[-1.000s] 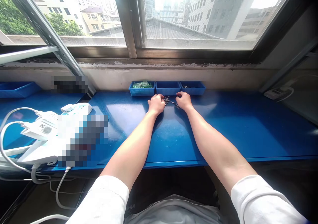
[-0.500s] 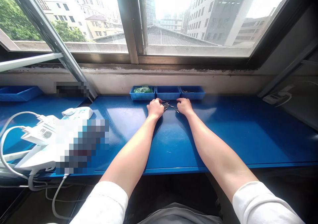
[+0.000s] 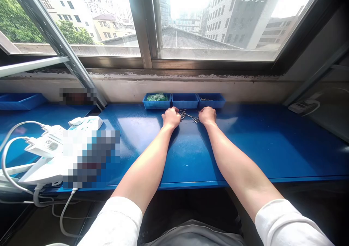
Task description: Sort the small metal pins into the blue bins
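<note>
My left hand (image 3: pixel 171 117) rests on the blue table with its fingers curled in, at the left side of a loose pile of thin, dark metal pieces (image 3: pixel 183 114), like small pins or screws. At the pile's right side is my right hand (image 3: pixel 207 115), also with bent fingers, close to more of these pieces (image 3: pixel 195 120). The fingertips of both hands are largely hidden, so what they pinch cannot be made out. Just behind stand three blue bins: the left bin (image 3: pixel 157 104) holds green plastic packaging, the middle bin (image 3: pixel 185 101) shows its bare inside, the right bin (image 3: pixel 212 104) holds similar thin metal pieces.
At the left of the table (image 3: pixel 245 148) lie a white power strip (image 3: pixel 88 123) and plugged-in white chargers (image 3: pixel 45 147) with cables. Another blue tray (image 3: pixel 21 101) sits far left beyond a metal post (image 3: pixel 81 71). A window runs along the back.
My right hand has moved a little to the right, away from the pile's middle. My left hand has stayed nearly in place.
</note>
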A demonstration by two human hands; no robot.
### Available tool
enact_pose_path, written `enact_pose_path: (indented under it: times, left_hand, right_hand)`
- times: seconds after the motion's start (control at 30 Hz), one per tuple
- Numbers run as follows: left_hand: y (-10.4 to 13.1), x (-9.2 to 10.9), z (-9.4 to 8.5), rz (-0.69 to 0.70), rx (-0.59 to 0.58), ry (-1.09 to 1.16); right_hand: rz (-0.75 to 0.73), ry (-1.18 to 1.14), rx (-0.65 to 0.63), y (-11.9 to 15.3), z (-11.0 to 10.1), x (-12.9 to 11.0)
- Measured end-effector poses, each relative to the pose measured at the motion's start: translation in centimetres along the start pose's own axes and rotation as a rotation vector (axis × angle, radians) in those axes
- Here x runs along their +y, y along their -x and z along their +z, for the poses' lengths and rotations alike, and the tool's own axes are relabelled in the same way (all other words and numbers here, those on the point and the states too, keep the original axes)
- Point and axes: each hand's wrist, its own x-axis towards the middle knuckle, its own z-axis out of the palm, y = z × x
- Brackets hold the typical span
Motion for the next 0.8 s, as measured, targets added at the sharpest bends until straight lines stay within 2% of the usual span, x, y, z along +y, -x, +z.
enact_pose_path:
  times: [0.17,0.33,0.47,0.6,0.7,0.8]
  left_hand:
    - [0.1,0.3,-0.2,-0.030,0.022,-0.034]
    - [0.2,0.3,-0.2,-0.027,0.011,-0.046]
    - [0.2,0.2,0.0,-0.031,-0.005,-0.055]
    - [0.1,0.1,0.2,-0.016,-0.040,-0.081]
    - [-0.1,0.2,0.3,-0.013,-0.059,-0.102]
    - [-0.1,0.3,0.5,-0.020,-0.069,-0.127]
  right_hand:
    - [0.025,-0.048,-0.009,0.3,-0.6,-0.3]
    - [-0.073,-0.103,0.200,-1.3,-2.7,-2.5]
    - [-0.010,-0.056,0.124,-4.4,-3.8,-3.3]
    - [-0.002,-0.009,0.137,-6.4,-4.1,-2.8]
    - [-0.090,0.007,0.162,-5.5,-3.9,-2.8]
    - [-0.197,-0.086,0.144,-3.1,-3.2,-3.5]
